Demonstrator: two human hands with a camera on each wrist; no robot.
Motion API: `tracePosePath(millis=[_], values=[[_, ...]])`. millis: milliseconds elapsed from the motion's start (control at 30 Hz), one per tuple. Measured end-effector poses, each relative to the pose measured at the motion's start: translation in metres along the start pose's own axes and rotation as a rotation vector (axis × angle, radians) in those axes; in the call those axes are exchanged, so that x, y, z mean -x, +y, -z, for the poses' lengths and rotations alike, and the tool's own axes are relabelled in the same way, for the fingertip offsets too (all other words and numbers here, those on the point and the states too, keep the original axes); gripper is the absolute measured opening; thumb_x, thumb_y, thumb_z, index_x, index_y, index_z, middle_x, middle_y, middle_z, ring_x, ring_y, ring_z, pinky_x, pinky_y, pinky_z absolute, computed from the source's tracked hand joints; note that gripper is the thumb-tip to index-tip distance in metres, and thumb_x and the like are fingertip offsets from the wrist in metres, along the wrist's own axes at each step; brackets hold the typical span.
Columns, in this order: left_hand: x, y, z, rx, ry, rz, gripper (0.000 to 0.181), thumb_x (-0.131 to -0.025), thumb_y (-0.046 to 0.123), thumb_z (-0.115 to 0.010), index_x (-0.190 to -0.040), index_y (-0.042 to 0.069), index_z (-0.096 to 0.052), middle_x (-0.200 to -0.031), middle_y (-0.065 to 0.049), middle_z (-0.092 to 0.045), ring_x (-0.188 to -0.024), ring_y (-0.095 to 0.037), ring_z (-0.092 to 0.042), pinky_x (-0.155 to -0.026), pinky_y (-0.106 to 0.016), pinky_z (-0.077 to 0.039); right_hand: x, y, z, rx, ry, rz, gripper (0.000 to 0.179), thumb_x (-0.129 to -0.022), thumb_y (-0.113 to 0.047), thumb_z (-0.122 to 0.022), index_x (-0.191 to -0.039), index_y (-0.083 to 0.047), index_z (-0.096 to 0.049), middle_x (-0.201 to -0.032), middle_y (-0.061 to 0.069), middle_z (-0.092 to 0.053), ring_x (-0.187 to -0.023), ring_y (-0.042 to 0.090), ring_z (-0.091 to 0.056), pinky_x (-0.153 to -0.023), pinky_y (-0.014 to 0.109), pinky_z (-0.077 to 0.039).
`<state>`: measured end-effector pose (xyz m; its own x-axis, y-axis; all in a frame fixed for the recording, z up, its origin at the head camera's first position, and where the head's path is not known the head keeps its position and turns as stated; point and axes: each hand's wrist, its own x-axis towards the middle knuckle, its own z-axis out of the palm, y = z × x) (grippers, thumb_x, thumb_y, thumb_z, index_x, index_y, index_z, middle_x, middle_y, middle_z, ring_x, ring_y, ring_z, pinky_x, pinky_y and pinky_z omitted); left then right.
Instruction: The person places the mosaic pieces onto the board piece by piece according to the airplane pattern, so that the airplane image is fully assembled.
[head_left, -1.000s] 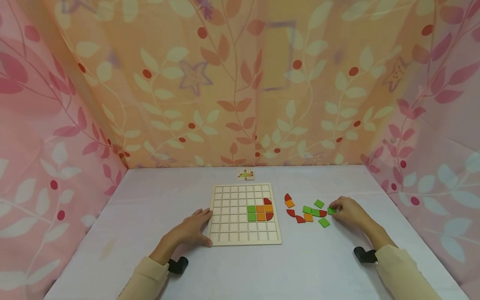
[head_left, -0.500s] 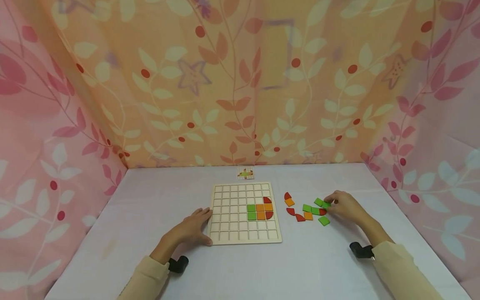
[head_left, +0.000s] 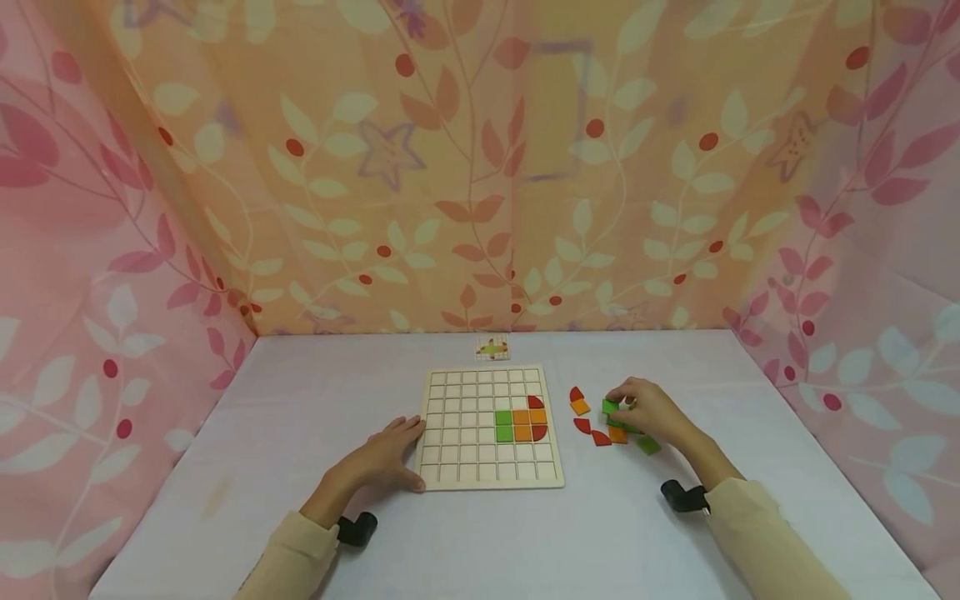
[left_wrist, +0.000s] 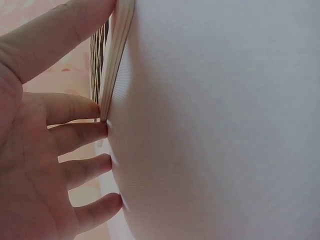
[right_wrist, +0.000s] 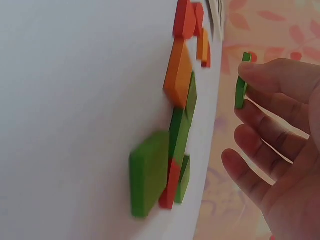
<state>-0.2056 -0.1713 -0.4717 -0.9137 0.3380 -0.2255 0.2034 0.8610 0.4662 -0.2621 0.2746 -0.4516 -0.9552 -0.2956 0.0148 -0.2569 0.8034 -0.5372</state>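
Pinched between thumb and fingers of my right hand [head_left: 651, 410] is a green square tile [right_wrist: 243, 82], lifted above the loose tiles. Below it lie more green tiles [right_wrist: 150, 172], an orange tile [right_wrist: 178, 72] and a red quarter-round tile [right_wrist: 171, 184]. My left hand [head_left: 382, 457] rests at the left edge of a wooden grid board [head_left: 457, 450], thumb at the near corner and fingers spread along the side. On the board's right part sit green tiles [head_left: 503, 426], orange tiles [head_left: 522, 425] and red quarter-round tiles [head_left: 535, 402].
A small pattern card [head_left: 492, 347] lies behind the board. Red quarter-round pieces [head_left: 582, 426] and an orange tile [head_left: 581, 407] are scattered right of the board. Floral curtains [head_left: 480, 167] enclose the white table [head_left: 600, 542] at the back and sides.
My right hand has moved left, carrying the green tile from the right end of the loose pieces to above their middle. The left hand stays at the board's edge.
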Motion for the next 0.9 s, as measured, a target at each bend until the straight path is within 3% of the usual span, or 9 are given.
tracePosePath(millis=[233,533,900], values=[[0.0,0.0,-0.001,-0.004,0.001,-0.002,0.101,-0.067,0.032,-0.088,-0.149,0.003,-0.037,-0.159,-0.015,-0.032,-0.149,-0.04,-0.02,-0.114,-0.064,-0.024,-0.013,-0.021,-0.014,-0.03,-0.005,-0.02,0.027,-0.083,-0.015,-0.074,-0.109,-0.006,-0.073,-0.102,0.006,-0.067,-0.093,0.023,-0.055,-0.077,0.032,-0.053],[0.0,0.001,0.001,-0.004,0.001,-0.009,0.1,-0.067,0.032,-0.088,-0.149,0.002,-0.038,-0.158,-0.015,-0.032,-0.149,-0.04,-0.021,-0.114,-0.064,-0.023,-0.026,-0.043,-0.021,-0.052,-0.014,0.092,0.025,-0.082,-0.013,-0.076,-0.105,-0.004,-0.074,-0.094,0.004,-0.066,-0.09,0.024,-0.055,-0.075,0.031,-0.048],[0.001,0.002,0.0,0.008,-0.001,0.001,0.101,-0.067,0.031,-0.088,-0.149,0.002,-0.037,-0.158,-0.016,-0.031,-0.149,-0.04,-0.02,-0.115,-0.064,-0.022,-0.038,-0.064,-0.034,-0.055,-0.045,0.135,0.024,-0.082,-0.012,-0.075,-0.106,-0.006,-0.074,-0.096,0.003,-0.066,-0.091,0.024,-0.057,-0.078,0.032,-0.05]])
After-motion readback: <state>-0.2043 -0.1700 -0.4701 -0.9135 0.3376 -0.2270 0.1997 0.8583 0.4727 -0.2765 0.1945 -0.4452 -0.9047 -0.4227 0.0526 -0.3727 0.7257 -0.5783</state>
